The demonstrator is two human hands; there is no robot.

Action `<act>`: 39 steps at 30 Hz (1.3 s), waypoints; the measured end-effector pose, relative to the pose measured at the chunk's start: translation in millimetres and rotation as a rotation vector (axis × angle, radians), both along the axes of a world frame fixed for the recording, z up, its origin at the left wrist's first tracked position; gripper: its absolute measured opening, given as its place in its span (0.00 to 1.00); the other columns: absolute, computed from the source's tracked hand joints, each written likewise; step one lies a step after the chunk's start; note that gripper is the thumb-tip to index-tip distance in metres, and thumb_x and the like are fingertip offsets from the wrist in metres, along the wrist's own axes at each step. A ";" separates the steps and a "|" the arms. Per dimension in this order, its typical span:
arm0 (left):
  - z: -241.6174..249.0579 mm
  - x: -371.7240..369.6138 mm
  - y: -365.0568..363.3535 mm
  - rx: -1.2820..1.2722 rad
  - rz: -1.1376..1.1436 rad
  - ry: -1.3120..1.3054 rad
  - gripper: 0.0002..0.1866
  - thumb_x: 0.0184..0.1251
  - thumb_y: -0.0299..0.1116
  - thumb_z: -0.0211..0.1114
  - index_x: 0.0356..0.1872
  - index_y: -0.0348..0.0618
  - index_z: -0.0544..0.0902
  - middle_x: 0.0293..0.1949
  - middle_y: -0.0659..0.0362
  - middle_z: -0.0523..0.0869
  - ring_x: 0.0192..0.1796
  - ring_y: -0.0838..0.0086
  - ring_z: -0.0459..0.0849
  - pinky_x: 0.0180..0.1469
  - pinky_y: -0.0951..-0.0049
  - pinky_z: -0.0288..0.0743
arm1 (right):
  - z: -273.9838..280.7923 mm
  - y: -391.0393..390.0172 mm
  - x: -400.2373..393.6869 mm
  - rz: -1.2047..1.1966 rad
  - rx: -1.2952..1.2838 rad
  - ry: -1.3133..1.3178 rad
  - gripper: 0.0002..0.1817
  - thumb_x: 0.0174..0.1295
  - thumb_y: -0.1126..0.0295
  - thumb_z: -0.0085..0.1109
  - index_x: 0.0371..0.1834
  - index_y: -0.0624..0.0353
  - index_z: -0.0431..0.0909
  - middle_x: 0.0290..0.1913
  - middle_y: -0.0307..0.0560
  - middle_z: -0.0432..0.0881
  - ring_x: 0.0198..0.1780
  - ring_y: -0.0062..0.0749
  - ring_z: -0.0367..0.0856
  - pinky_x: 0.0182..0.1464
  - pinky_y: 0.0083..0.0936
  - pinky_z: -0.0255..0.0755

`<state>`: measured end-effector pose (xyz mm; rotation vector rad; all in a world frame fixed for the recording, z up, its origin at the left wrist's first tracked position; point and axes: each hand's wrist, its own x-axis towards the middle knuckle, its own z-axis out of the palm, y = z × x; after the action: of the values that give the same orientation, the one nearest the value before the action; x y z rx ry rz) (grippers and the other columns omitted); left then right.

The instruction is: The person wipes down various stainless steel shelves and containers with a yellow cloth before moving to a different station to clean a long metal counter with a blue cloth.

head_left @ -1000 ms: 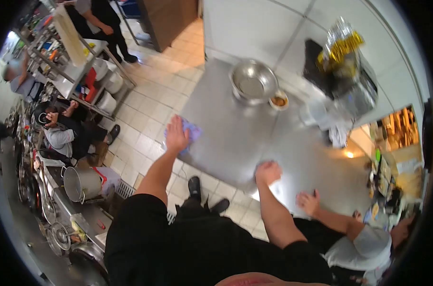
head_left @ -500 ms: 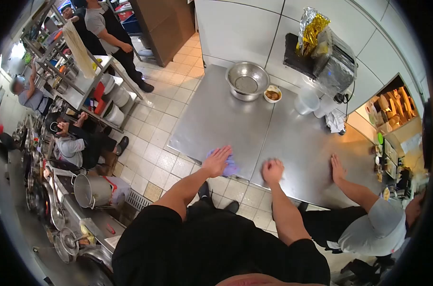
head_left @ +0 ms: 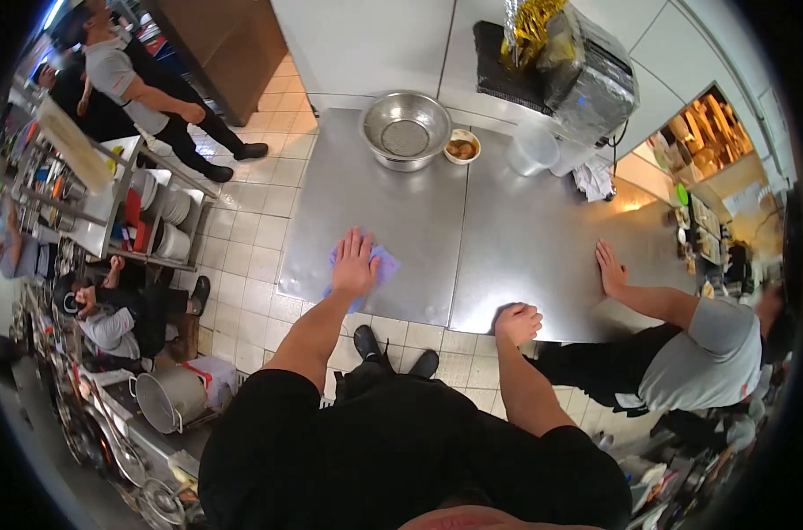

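Note:
My left hand (head_left: 355, 265) lies flat with its fingers stretched on a purple cloth (head_left: 386, 265), near the left edge of the steel table (head_left: 410, 221). My right hand (head_left: 518, 324) rests at the table's front edge with its fingers curled in; whatever it may hold is hidden. A steel bowl (head_left: 405, 131) with a perforated-looking bottom stands at the back of the table. Beside it is a small white bowl (head_left: 462, 147) with brown food.
A person at the right has a hand (head_left: 610, 268) on the table. A clear container (head_left: 533, 148) and a foil-wrapped device (head_left: 587, 79) are at the back right. Other people stand or sit at the left near a shelf (head_left: 110, 203) and a large pot (head_left: 169, 399).
My left hand and the cloth have moved up and inward on the table. My right hand is now nearer the front edge. The whole view has shifted.

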<state>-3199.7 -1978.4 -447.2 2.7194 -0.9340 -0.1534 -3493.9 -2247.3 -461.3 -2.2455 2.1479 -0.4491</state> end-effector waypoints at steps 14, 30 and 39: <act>-24.1 131.4 -90.6 0.005 0.196 -0.087 0.35 0.78 0.46 0.44 0.78 0.33 0.55 0.81 0.46 0.53 0.83 0.57 0.46 0.82 0.55 0.38 | 6.3 -5.7 6.6 0.004 0.002 -0.047 0.11 0.64 0.61 0.53 0.40 0.56 0.77 0.47 0.52 0.75 0.52 0.53 0.71 0.55 0.51 0.64; -36.3 132.4 -121.9 0.062 0.292 -0.208 0.36 0.79 0.51 0.41 0.77 0.31 0.58 0.79 0.43 0.59 0.81 0.52 0.53 0.81 0.54 0.44 | 21.9 -5.6 -3.9 0.011 0.049 -0.189 0.10 0.60 0.63 0.55 0.39 0.57 0.76 0.44 0.52 0.75 0.50 0.50 0.71 0.52 0.48 0.64; -34.2 -26.4 -171.6 0.033 0.099 -0.182 0.37 0.77 0.50 0.45 0.75 0.29 0.60 0.78 0.40 0.59 0.81 0.49 0.53 0.80 0.52 0.45 | 11.3 -10.6 -19.1 0.171 0.086 -0.277 0.11 0.61 0.61 0.56 0.39 0.56 0.75 0.45 0.51 0.74 0.50 0.50 0.71 0.52 0.49 0.62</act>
<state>-3226.0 -2150.0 -481.4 2.8401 -0.8466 0.1011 -3513.1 -2257.9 -450.0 -2.1510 1.7917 -0.6081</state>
